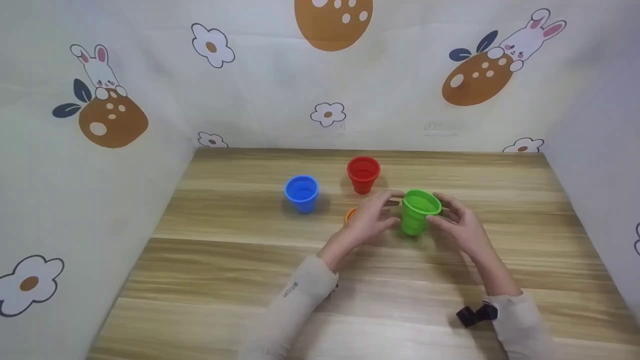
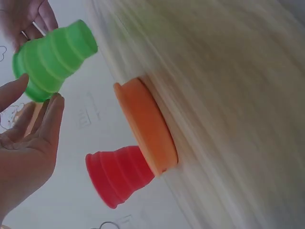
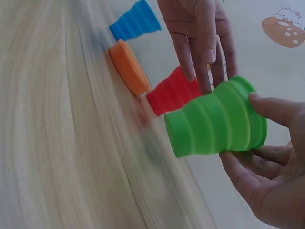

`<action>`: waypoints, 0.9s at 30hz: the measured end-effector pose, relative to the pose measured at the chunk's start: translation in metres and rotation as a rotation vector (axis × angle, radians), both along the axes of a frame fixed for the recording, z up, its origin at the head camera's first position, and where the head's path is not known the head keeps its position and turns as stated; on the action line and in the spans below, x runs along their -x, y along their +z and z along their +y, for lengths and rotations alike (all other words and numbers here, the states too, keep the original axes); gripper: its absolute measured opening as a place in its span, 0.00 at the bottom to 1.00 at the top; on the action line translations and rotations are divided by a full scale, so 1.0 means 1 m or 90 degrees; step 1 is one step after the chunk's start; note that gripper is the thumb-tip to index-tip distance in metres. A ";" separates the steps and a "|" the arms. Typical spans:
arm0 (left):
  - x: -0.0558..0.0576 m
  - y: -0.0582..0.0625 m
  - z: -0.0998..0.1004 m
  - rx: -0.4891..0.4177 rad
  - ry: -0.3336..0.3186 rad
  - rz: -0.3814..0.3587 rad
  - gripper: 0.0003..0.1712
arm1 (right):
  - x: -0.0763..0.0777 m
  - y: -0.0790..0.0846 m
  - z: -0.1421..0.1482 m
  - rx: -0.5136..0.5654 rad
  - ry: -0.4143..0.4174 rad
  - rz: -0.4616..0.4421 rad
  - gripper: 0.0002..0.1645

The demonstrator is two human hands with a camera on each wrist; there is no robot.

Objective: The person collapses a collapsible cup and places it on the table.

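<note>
A green collapsible cup [image 1: 414,220], extended with its mouth up, is held a little above the table. My right hand [image 1: 462,225] pinches it near the rim, thumb on the near side and fingers round the far side, as the right wrist view [image 3: 279,162] shows. On the cup's other side is my left hand [image 1: 367,217], its fingers loosely extended and fingertips right by the rim. Partly hidden behind the left hand sits an orange cup [image 1: 349,215]; in the left wrist view this orange cup [image 2: 147,126] is folded flat on the table.
A red cup [image 1: 363,175] stands extended toward the back of the wood-patterned table [image 1: 240,270]. To its left stands a blue cup [image 1: 302,195], also extended. Pale walls [image 1: 265,85] with rabbit and flower prints border the table at the back and sides.
</note>
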State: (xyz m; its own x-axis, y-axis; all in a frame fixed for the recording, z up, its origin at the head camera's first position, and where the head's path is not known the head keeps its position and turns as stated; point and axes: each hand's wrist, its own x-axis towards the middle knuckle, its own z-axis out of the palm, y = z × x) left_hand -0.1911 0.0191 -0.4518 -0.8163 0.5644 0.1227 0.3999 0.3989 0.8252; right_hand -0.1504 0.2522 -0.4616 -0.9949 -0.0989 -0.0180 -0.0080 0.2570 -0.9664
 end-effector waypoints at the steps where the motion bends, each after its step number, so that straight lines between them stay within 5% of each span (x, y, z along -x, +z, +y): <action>1: -0.002 0.002 -0.003 0.033 0.001 0.042 0.26 | -0.001 0.001 -0.002 0.006 0.009 -0.004 0.41; 4: -0.010 0.007 -0.011 0.133 -0.015 0.154 0.19 | -0.006 0.002 -0.010 0.021 0.046 -0.009 0.37; 6: -0.015 0.010 -0.018 0.172 -0.034 0.187 0.16 | -0.008 0.002 -0.017 0.026 0.076 -0.001 0.34; 12: -0.028 0.020 -0.039 0.224 -0.059 0.139 0.14 | -0.014 0.000 -0.037 -0.029 0.135 0.150 0.26; 18: -0.037 0.026 -0.055 0.204 -0.048 0.097 0.17 | -0.019 0.002 -0.050 -0.076 0.134 0.274 0.16; 27: -0.045 0.033 -0.061 0.229 -0.016 0.206 0.14 | -0.026 0.013 -0.060 -0.113 0.111 0.345 0.15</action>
State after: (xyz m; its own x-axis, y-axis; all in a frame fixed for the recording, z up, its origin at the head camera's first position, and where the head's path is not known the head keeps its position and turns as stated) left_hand -0.1464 -0.0418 -0.4189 -0.7541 0.6367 0.1613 0.6263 0.6230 0.4687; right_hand -0.1240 0.1921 -0.4490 -0.8365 -0.3032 0.4565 -0.5444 0.3648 -0.7553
